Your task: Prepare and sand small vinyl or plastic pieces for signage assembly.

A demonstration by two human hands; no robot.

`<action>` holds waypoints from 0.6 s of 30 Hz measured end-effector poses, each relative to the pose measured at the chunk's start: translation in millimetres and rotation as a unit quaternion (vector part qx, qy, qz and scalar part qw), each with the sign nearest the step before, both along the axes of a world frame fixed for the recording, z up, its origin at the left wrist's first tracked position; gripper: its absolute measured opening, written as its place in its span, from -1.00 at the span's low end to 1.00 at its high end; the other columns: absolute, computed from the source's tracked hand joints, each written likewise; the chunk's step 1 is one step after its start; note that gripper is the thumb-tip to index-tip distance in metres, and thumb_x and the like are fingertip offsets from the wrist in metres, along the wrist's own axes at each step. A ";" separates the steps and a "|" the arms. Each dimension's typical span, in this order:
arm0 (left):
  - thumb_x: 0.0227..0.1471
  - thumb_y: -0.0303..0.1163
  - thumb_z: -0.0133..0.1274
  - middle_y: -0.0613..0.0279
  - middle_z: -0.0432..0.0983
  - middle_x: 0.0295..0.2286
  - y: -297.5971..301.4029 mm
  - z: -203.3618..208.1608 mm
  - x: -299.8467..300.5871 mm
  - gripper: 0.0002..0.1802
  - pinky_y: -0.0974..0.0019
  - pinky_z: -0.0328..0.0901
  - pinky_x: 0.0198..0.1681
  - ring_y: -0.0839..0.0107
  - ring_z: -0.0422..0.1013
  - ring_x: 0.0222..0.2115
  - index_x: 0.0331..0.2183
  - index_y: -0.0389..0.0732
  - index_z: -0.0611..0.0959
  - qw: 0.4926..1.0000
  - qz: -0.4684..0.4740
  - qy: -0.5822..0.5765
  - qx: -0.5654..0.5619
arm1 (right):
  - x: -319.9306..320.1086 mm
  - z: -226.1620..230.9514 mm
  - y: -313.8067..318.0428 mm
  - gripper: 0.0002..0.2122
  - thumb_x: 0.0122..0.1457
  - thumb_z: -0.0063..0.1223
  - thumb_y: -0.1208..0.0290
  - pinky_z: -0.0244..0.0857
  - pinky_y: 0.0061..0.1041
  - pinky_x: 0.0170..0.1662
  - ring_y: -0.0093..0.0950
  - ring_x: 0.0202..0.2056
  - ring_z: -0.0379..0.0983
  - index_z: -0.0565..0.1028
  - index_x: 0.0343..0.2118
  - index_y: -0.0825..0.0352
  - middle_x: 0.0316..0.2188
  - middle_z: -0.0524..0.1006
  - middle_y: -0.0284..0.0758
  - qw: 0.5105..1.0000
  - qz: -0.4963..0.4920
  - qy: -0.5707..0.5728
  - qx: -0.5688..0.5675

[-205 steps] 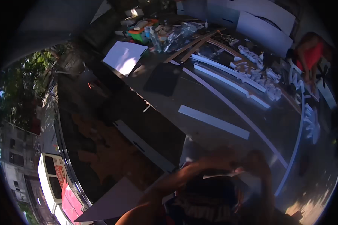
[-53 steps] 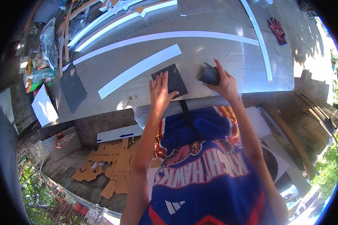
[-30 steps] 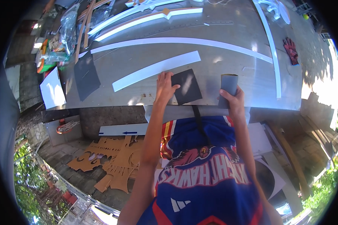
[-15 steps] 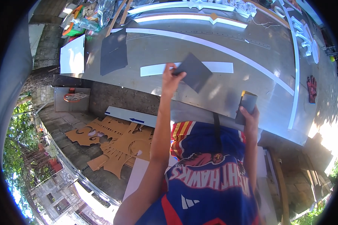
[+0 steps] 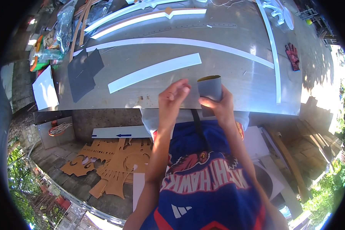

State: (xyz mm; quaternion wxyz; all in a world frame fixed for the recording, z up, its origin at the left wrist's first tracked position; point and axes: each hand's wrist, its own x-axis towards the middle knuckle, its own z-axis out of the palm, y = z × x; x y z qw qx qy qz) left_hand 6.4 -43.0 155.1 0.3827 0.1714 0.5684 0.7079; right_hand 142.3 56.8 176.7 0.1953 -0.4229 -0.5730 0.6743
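My right hand [image 5: 221, 102] grips a grey sheet of sandpaper [image 5: 210, 89], bent round into a loop, its inner face yellowish at the top edge. Just to its left is my left hand [image 5: 173, 99], with loosely bent fingers and nothing visible between them. It hovers over the near part of the metal table [image 5: 134, 100], apart from the sandpaper. Beyond it a white strip [image 5: 155, 73] lies slantwise on the tabletop. Dark grey sheets [image 5: 80, 76] overlap at the left, one turned at an angle on top.
Long white strips [image 5: 172, 40] cross the table, another [image 5: 271, 50] running down its right side. A red glove [image 5: 292, 57] lies near the right edge. Plastic bags and tools [image 5: 46, 53] crowd the far left. Cut brown cardboard [image 5: 107, 157] lies below the table's front edge.
My left hand has let go of the dark square sheet, which now lies on the dark sheets at left. My right hand has brought the sandpaper toward the left hand. The view has shifted.
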 end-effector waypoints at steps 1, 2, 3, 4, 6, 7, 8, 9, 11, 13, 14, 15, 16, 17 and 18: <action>0.10 -0.44 0.13 0.17 0.59 -0.34 7.6 3.6 13.4 -0.72 0.40 0.30 -0.22 0.51 0.46 -0.32 -0.16 -0.41 0.63 1.000 -0.016 -0.020 0.007 | -0.6 2.5 -0.8 -0.58 -0.08 0.39 0.45 0.37 -0.55 -0.17 -0.58 -0.29 0.48 0.50 -0.14 0.44 -0.32 0.58 -0.34 1.000 0.000 0.019 0.005; 0.10 -0.44 0.13 0.17 0.59 -0.34 12.1 6.2 18.5 -0.72 0.40 0.30 -0.22 0.51 0.46 -0.32 -0.16 -0.41 0.63 1.000 -0.016 -0.023 0.006 | -0.2 4.0 -1.7 -0.57 -0.08 0.40 0.44 0.37 -0.55 -0.17 -0.57 -0.28 0.48 0.49 -0.12 0.44 -0.31 0.58 -0.33 0.999 0.001 0.039 0.009; 0.06 -0.48 0.17 0.19 0.59 -0.39 16.8 8.3 21.0 -0.76 0.44 0.31 -0.28 0.54 0.45 -0.38 -0.21 -0.41 0.65 1.000 -0.014 -0.008 -0.020 | 1.4 5.3 -2.1 -0.57 -0.08 0.40 0.44 0.37 -0.55 -0.17 -0.57 -0.28 0.48 0.49 -0.12 0.44 -0.31 0.58 -0.33 0.999 0.001 0.037 0.007; 0.02 -0.53 0.21 0.22 0.59 -0.44 18.7 11.2 22.3 -0.80 0.48 0.31 -0.34 0.57 0.45 -0.43 -0.26 -0.41 0.67 0.999 -0.011 0.009 -0.046 | 3.2 6.7 -2.7 -0.56 -0.07 0.40 0.44 0.38 -0.55 -0.16 -0.57 -0.27 0.49 0.49 -0.11 0.44 -0.30 0.58 -0.32 0.999 0.005 0.036 0.001; 0.00 -0.54 0.23 0.24 0.58 -0.49 21.5 16.9 22.0 -0.82 0.51 0.30 -0.38 0.60 0.43 -0.47 -0.30 -0.42 0.68 0.997 -0.007 0.040 -0.067 | 6.3 9.6 -1.0 -0.55 -0.06 0.40 0.44 0.38 -0.54 -0.15 -0.57 -0.25 0.49 0.48 -0.10 0.44 -0.29 0.58 -0.31 0.999 0.007 0.039 -0.005; -0.02 -0.56 0.26 0.26 0.57 -0.53 22.5 20.3 21.7 -0.84 0.53 0.29 -0.41 0.62 0.42 -0.51 -0.34 -0.42 0.69 0.994 -0.002 0.072 -0.088 | 9.2 12.3 -0.8 -0.55 -0.04 0.38 0.42 0.38 -0.54 -0.15 -0.56 -0.24 0.49 0.48 -0.09 0.45 -0.27 0.58 -0.30 0.998 0.018 0.053 -0.014; -0.02 -0.56 0.26 0.26 0.57 -0.53 22.8 23.4 21.9 -0.84 0.53 0.29 -0.41 0.62 0.42 -0.51 -0.34 -0.42 0.69 0.993 -0.007 0.075 -0.090 | 12.3 14.3 -0.7 -0.55 -0.01 0.37 0.40 0.38 -0.54 -0.15 -0.55 -0.24 0.49 0.47 -0.08 0.46 -0.26 0.58 -0.28 0.997 0.026 0.066 -0.022; -0.01 -0.54 0.26 0.33 0.53 -0.57 22.6 26.7 22.4 -0.86 0.55 0.22 -0.49 0.67 0.35 -0.56 -0.37 -0.41 0.68 0.993 0.006 0.092 -0.069 | 15.7 15.3 0.5 -0.55 -0.01 0.37 0.40 0.38 -0.54 -0.15 -0.55 -0.24 0.49 0.47 -0.08 0.46 -0.26 0.58 -0.28 0.997 0.021 0.069 -0.025; 0.00 -0.51 0.26 0.40 0.48 -0.62 22.0 36.9 23.0 -0.86 0.57 0.14 -0.56 0.73 0.27 -0.60 -0.41 -0.40 0.68 0.992 0.012 0.111 -0.051 | 22.0 20.6 1.9 -0.56 0.08 0.30 0.34 0.36 -0.54 -0.11 -0.54 -0.23 0.48 0.46 -0.05 0.50 -0.25 0.58 -0.26 0.980 0.006 0.189 -0.066; 0.00 -0.54 0.26 0.43 0.45 -0.63 20.1 49.8 21.4 -0.89 0.59 0.10 -0.57 0.74 0.25 -0.60 -0.42 -0.40 0.67 0.994 0.019 0.104 -0.005 | 24.4 33.3 4.7 -0.56 0.11 0.26 0.32 0.35 -0.55 -0.09 -0.54 -0.23 0.48 0.46 -0.04 0.52 -0.24 0.58 -0.24 0.982 -0.025 0.178 -0.049; 0.00 -0.54 0.26 0.43 0.45 -0.63 18.6 53.1 20.8 -0.89 0.59 0.10 -0.57 0.74 0.25 -0.60 -0.42 -0.40 0.67 0.994 0.013 0.104 -0.007 | 24.6 36.8 5.9 -0.56 0.14 0.23 0.31 0.33 -0.55 -0.07 -0.53 -0.23 0.48 0.46 -0.03 0.54 -0.23 0.58 -0.23 0.985 -0.047 0.166 -0.028; 0.00 -0.54 0.25 0.43 0.44 -0.64 17.0 55.6 19.9 -0.90 0.59 0.08 -0.58 0.75 0.25 -0.61 -0.43 -0.40 0.67 0.992 0.005 0.129 -0.003 | 24.0 34.8 5.3 -0.63 0.17 0.20 0.32 0.32 -0.58 -0.11 -0.56 -0.25 0.48 0.52 -0.09 0.54 -0.28 0.59 -0.24 0.984 -0.078 0.157 0.022; 0.01 -0.55 0.24 0.43 0.43 -0.65 16.0 58.2 20.6 -0.90 0.59 0.06 -0.59 0.75 0.24 -0.63 -0.43 -0.40 0.67 0.988 -0.003 0.154 0.002 | 25.3 37.7 4.4 -0.63 0.17 0.20 0.32 0.32 -0.58 -0.11 -0.56 -0.25 0.48 0.52 -0.09 0.54 -0.28 0.59 -0.24 0.984 -0.084 0.156 0.021; 0.01 -0.55 0.24 0.43 0.43 -0.65 15.9 61.5 21.8 -0.90 0.59 0.06 -0.59 0.75 0.24 -0.63 -0.43 -0.40 0.67 0.988 -0.007 0.154 0.001 | 25.0 44.8 6.0 -0.66 0.17 0.20 0.32 0.32 -0.60 -0.15 -0.57 -0.28 0.48 0.55 -0.14 0.53 -0.32 0.60 -0.26 0.987 -0.093 0.128 0.035; 0.01 -0.55 0.24 0.42 0.42 -0.66 15.3 65.2 23.3 -0.90 0.59 0.05 -0.60 0.75 0.22 -0.64 -0.44 -0.40 0.67 0.985 -0.003 0.173 0.004 | 25.2 51.4 7.6 -0.69 0.17 0.20 0.32 0.32 -0.61 -0.19 -0.58 -0.30 0.48 0.58 -0.19 0.53 -0.37 0.61 -0.27 0.989 -0.102 0.099 0.048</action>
